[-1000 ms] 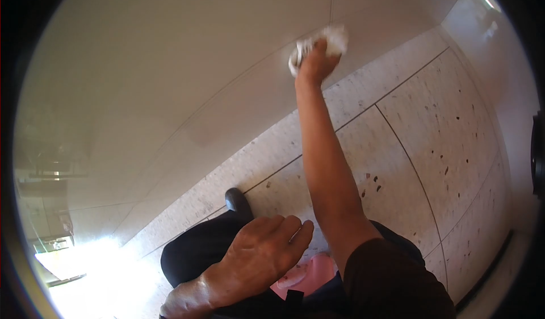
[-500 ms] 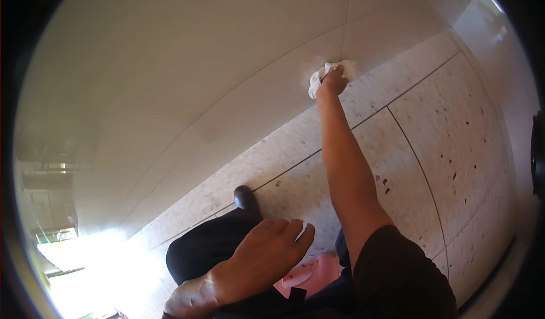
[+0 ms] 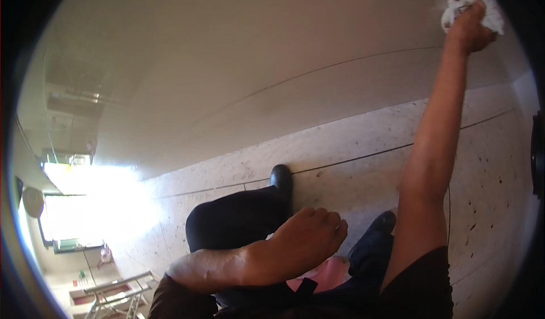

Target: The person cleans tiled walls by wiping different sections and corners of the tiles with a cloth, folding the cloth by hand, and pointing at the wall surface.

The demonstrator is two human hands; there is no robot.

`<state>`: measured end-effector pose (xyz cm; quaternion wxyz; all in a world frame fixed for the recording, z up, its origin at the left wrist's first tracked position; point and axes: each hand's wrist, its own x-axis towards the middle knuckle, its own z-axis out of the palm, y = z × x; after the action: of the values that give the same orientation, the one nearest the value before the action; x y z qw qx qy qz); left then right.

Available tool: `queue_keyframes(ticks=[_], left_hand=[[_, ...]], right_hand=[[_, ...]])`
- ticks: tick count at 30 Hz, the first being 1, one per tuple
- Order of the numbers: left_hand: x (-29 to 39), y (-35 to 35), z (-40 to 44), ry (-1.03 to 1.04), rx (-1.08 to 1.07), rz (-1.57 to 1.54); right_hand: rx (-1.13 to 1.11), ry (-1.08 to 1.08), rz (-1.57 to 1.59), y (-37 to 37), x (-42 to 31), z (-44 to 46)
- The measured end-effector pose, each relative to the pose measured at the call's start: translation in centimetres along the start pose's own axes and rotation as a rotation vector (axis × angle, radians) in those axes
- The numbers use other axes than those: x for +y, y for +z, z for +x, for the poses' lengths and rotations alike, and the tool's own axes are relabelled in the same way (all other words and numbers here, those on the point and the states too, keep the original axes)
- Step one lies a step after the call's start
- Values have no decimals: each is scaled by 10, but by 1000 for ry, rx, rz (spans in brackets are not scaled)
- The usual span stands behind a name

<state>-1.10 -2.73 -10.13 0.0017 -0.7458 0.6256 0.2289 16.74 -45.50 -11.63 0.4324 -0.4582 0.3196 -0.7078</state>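
Note:
My right hand [image 3: 472, 30] is stretched far out to the upper right and closed on a crumpled white cloth [image 3: 491, 17]. The cloth is pressed against a smooth beige wall [image 3: 272, 46]. Near my body, my left hand [image 3: 309, 240] hangs over my bent knee with its fingers curled in. Nothing shows in it, and its palm side is hidden. Below it, between my legs, a pink plastic object [image 3: 328, 274] is partly covered; its kind I cannot make out.
A speckled tile floor [image 3: 346, 174] with dark joints runs along the wall's foot. My dark shoes [image 3: 281, 178] stand on it. At lower left are a metal ladder-like frame [image 3: 122, 293] and a glaring window [image 3: 71, 217]. Another wall rises at the right edge.
My right hand has moved the cloth up and to the right along the wall. The left hand's fingers have curled in further. The view has shifted, showing more of the room at left.

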Motion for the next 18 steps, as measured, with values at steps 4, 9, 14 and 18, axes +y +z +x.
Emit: queue_keyframes(ticks=[4,9,14,18], left_hand=[[3,3,2,24,23,-35],[9,1,8,42,-62,-24],[5,-6,14,96,-72,-79],[5,-12,10,31,-102,-93]], right_hand=[[-87,-82,-52,10,-38,-37],[-150,-767,259,29,-34,-164],[-234,-794,117,21,-54,-163],[-112,-578,-17,27,-62,-64]])
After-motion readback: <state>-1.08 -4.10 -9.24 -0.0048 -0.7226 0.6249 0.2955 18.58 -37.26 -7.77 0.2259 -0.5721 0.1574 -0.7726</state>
